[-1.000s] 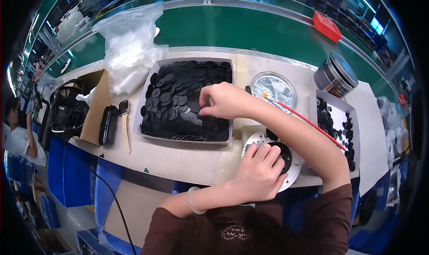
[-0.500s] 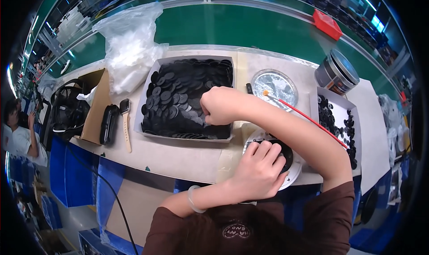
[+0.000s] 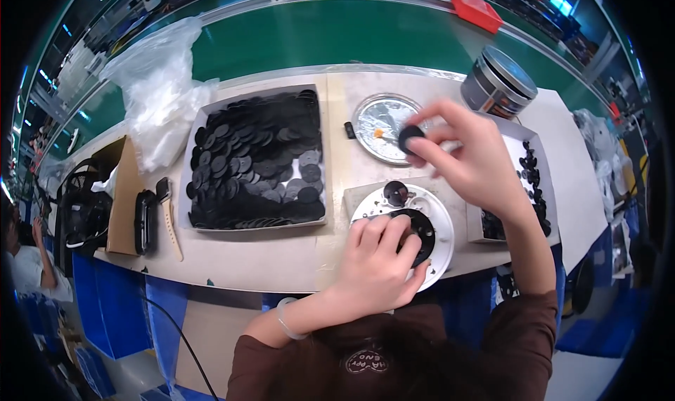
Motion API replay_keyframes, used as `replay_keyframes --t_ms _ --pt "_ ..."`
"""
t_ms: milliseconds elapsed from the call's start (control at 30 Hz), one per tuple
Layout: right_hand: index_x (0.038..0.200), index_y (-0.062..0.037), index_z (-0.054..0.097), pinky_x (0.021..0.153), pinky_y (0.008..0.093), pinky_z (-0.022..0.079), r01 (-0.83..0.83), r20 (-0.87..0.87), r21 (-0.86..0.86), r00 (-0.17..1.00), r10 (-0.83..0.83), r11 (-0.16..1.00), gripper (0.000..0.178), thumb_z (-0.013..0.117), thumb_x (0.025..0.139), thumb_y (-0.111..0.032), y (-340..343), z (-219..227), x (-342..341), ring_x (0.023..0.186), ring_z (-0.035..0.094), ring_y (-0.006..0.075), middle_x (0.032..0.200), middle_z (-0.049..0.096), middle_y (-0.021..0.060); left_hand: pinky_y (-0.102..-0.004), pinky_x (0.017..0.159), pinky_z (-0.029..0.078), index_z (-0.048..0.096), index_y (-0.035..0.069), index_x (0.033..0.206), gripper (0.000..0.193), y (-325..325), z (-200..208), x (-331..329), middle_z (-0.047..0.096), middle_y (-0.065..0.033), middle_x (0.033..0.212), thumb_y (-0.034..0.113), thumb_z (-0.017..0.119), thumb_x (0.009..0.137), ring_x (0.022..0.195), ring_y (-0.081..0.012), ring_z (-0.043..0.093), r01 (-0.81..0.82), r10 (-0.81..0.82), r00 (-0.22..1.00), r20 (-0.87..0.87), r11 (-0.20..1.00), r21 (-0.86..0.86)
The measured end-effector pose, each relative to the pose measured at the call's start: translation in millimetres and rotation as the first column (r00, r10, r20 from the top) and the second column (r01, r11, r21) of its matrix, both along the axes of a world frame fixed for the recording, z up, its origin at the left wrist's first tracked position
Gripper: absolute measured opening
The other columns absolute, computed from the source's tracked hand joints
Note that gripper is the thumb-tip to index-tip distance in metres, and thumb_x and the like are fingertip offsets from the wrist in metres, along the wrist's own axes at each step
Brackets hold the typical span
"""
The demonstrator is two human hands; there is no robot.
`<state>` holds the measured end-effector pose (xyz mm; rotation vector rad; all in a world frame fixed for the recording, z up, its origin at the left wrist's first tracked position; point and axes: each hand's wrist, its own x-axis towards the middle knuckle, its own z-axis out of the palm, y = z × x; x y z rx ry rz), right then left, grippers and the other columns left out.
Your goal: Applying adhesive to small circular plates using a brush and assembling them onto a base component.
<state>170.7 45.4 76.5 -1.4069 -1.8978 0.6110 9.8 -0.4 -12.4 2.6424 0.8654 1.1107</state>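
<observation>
Between its thumb and fingers my right hand point(image 3: 460, 155) pinches a small black disc point(image 3: 408, 138), held up over the edge of a shiny round dish point(image 3: 365, 116). My left hand point(image 3: 376, 264) has its fingers curled over a black round part point(image 3: 424, 233), which sits on a white round plate point(image 3: 444, 221). Part of that black piece is hidden beneath the fingers. A smaller dark round piece point(image 3: 395, 193) lies on the plate's far side. To the left stands a shallow box point(image 3: 325, 211) heaped with black discs point(image 3: 242, 155).
In the dish lies an orange brush tip point(image 3: 378, 133). Behind my right arm are a tin point(image 3: 499, 84) and a box of small black parts point(image 3: 552, 190). A plastic bag point(image 3: 158, 91), a carton point(image 3: 125, 204), a black case point(image 3: 145, 221) and a watch point(image 3: 169, 218) occupy the left side.
My right hand has come from the box of discs to the right, beside the dish, and now holds a black disc. My left hand stays on the black round part; the view has shifted.
</observation>
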Motion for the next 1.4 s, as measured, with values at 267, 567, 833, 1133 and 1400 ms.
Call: replay_keyframes --t_ms 267,567,833,1133,1400 --pt "0.083 0.0003 0.056 0.044 0.0161 0.04 0.045 -0.246 -0.488 0.951 -0.187 0.872 0.013 0.05 0.089 -0.009 -50 -18 40 0.053 0.053 0.0032 0.066 0.06 0.0024 -0.037 0.082 0.034 0.05 0.003 0.102 0.055 -2 0 1 0.049 -0.0099 0.108 0.021 0.074 0.055 0.1 -0.0286 0.04 -0.06 0.061 0.996 0.058 0.998 -0.017" --pt "0.07 -0.0002 0.056 0.044 0.0249 0.038 0.06 0.021 0.101 0.998 -0.063 0.993 0.013 0.061 0.079 -0.008 -38 -66 15 0.047 0.05 0.0123 0.059 0.052 0.0069 -0.037 0.084 0.037 0.051 0.001 0.108 0.059 -2 3 0 0.053 -0.0112 0.113 0.02 0.074 0.057 0.102 -0.03 0.042 -0.044 0.044 0.999 0.026 0.999 -0.024" --pt "0.066 -0.0033 0.056 0.042 0.0306 0.036 0.05 0.249 0.223 0.963 -0.107 0.974 0.014 0.061 0.076 -0.011 -36 -64 17 0.045 0.048 0.0227 0.056 0.047 0.0076 -0.0391 0.085 0.035 0.057 0.004 0.106 0.046 2 13 2 0.053 -0.0102 0.115 0.027 0.065 0.067 0.102 -0.0277 0.046 -0.016 0.014 0.992 -0.125 1.0 -0.015" --pt "0.072 0.003 0.056 0.048 0.0286 0.038 0.467 0.217 0.213 0.834 -0.507 0.858 0.022 0.052 0.085 -0.014 -43 -28 75 0.048 0.045 0.0164 0.055 0.051 0.0103 -0.0418 0.085 0.035 0.059 0.005 0.105 0.051 11 13 -1 0.054 -0.0083 0.113 0.024 0.07 0.058 0.102 -0.0296 0.045 0.055 -0.062 0.986 -0.153 0.997 -0.055" --pt "0.095 -0.0014 0.064 0.064 0.0301 0.047 0.736 0.553 0.14 0.496 -0.669 0.662 0.022 0.056 0.075 -0.007 -73 -40 200 0.063 0.059 0.0192 0.07 0.063 0.0114 -0.0425 0.087 0.034 0.061 0.003 0.1 0.045 3 15 5 0.055 -0.0099 0.111 0.021 0.066 0.059 0.103 -0.031 0.045 -0.012 0.01 0.987 -0.158 1.0 -0.014"
